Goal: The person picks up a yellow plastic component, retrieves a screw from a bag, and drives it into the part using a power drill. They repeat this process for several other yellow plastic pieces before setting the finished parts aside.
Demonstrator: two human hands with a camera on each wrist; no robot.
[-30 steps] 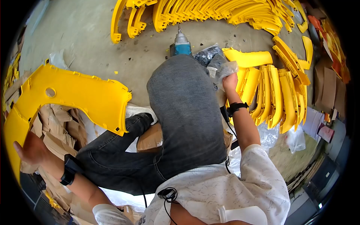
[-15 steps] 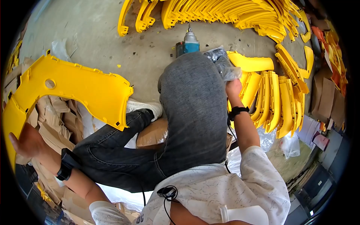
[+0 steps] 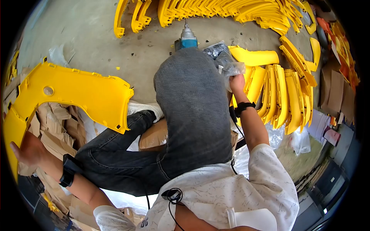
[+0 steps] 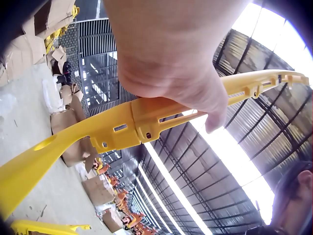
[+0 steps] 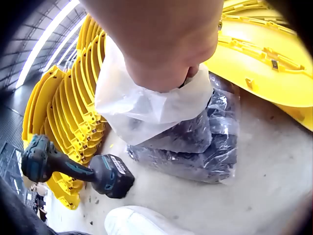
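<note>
A large curved yellow plastic panel [image 3: 83, 88] with a round hole and clips along its edge lies across the left side in the head view. My left hand [image 3: 31, 152] grips its lower end, thumb sticking out and fingers hidden behind it. In the left wrist view the hand [image 4: 166, 54] covers part of the slotted panel edge [image 4: 117, 128]. On the right, my right hand [image 3: 237, 82] reaches into the mouth of a clear plastic bag [image 5: 146, 110]. Its fingertips are hidden inside the plastic, so I cannot tell what they hold. Dark contents show through the bag.
Beside my raised knee a teal-and-black power driver [image 3: 187, 40] stands on the floor. Another bag of dark parts [image 5: 222, 127] lies under the first. Curved yellow parts [image 3: 269, 96] lie at the right, with a long row [image 3: 216, 9] at the back. Cardboard [image 3: 58, 140] lies under the panel.
The head view sways slightly right and back. My left hand keeps hold of the panel; my right hand stays at the bag, whose plastic has shifted its folds around it.
</note>
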